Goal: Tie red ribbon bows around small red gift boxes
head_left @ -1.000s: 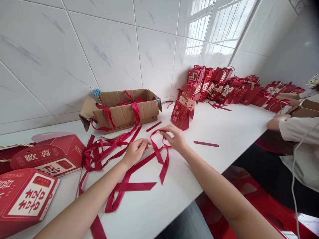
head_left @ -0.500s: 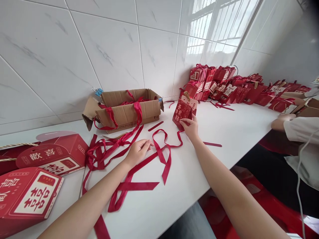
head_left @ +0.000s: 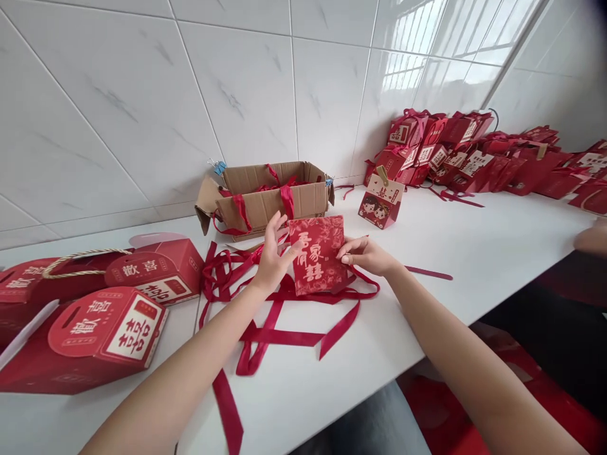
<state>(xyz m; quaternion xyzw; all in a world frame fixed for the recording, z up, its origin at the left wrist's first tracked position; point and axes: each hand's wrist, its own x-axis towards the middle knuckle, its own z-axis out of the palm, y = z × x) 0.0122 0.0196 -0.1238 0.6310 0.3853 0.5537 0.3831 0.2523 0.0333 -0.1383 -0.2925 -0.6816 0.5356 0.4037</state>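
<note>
My right hand point(head_left: 367, 254) pinches the right edge of a small red gift box point(head_left: 317, 256), its front printed with white characters and a floral pattern. At the box's left edge is my left hand point(head_left: 275, 256), fingers spread and thumb close to the printed face. Whether that thumb touches the box I cannot tell. Dark red ribbon point(head_left: 289, 338) lies in loops and strips on the white table beneath and in front of the box. Behind it stands a cardboard carton point(head_left: 275, 208) with more red ribbon inside and hanging over its side.
Large red boxes point(head_left: 118, 332) with rope handles stand at the left. A small box with cartoon figures point(head_left: 380, 201) stands near the wall. Many finished-looking red boxes point(head_left: 465, 151) are piled at the right. A person's hand point(head_left: 590, 240) shows at the right edge.
My right hand has brought the red gift box left and nearer, away from the cartoon-figure box. My left hand has risen to its left edge, fingers now spread. The view has swung right.
</note>
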